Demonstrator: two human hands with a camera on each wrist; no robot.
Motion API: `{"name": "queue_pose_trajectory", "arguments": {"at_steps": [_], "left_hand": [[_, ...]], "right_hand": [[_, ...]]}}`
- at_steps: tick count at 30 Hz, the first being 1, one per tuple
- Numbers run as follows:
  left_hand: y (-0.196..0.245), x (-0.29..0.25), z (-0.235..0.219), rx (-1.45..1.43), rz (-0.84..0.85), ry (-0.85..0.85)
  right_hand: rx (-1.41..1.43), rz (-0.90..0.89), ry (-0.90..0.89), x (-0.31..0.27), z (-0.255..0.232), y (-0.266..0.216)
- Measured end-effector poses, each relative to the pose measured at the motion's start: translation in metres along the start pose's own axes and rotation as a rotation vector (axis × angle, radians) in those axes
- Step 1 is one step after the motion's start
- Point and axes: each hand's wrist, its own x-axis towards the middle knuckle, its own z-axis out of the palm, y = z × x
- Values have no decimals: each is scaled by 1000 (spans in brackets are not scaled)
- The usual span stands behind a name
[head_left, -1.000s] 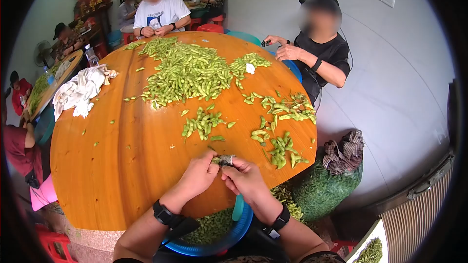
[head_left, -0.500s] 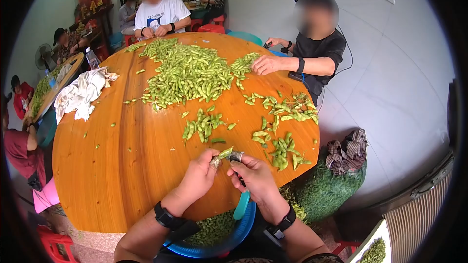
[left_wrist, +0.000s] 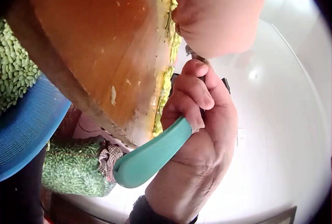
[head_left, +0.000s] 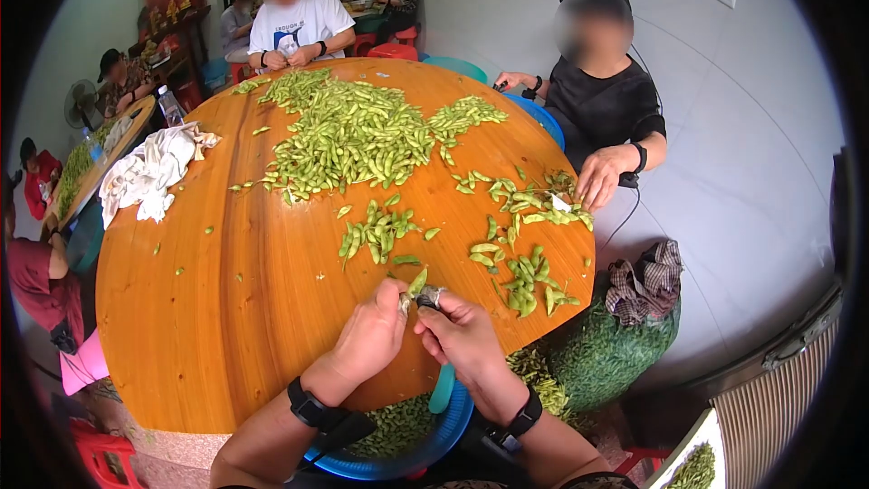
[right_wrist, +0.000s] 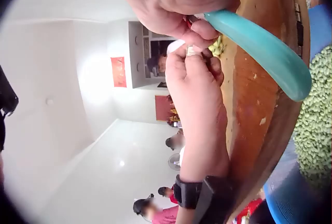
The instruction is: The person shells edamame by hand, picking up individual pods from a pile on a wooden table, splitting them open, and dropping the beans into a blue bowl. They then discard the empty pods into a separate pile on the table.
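My left hand (head_left: pixel 371 335) pinches a green pod (head_left: pixel 417 282) between thumb and fingertips above the near part of the table. Close beside it, my right hand (head_left: pixel 463 335) grips a tool by its teal handle (head_left: pixel 442 388), which sticks out below the palm. In the left wrist view the right hand (left_wrist: pixel 194 115) has its fingers curled round that handle (left_wrist: pixel 153 156); the tool's working end is mostly hidden. The right wrist view shows the left hand (right_wrist: pixel 197 79) with its fingertips near the right hand (right_wrist: pixel 181 6).
On the wooden table (head_left: pixel 217 308) lie a large pod heap (head_left: pixel 353 131), smaller piles and a white cloth (head_left: pixel 154 167). A blue basket (head_left: pixel 362 469) of shelled beans sits below the near edge. A net bag (head_left: pixel 615 353) stands at right. People sit around.
The pod came into view between my hands and now stands more upright. The person at right reached to the heap's edge, then moved that hand down to the pods at the table's right edge.
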Motion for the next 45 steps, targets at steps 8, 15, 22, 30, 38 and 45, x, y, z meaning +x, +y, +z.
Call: {"name": "queue_pose_trajectory", "arguments": {"at_steps": [8,15,22,30,38,45], "left_hand": [[-22,2,12,-518,-203,86],[-32,8,21,-540,-90,31],[-8,-1,1,-51,-66,-70],[18,-16,-31,407,21,-152],[-31,53,-34,674,44,45],[-36,61,-38,547,128,-35]], "right_hand": [[293,94,-82,3,1,6],[-57,-13,37,5,7,0],[-27,0,15,-5,1,6],[-170,-66,153,4,-58,-9],[-208,-64,78,3,-75,-12],[-246,-37,-8,2,-64,-11]]}}
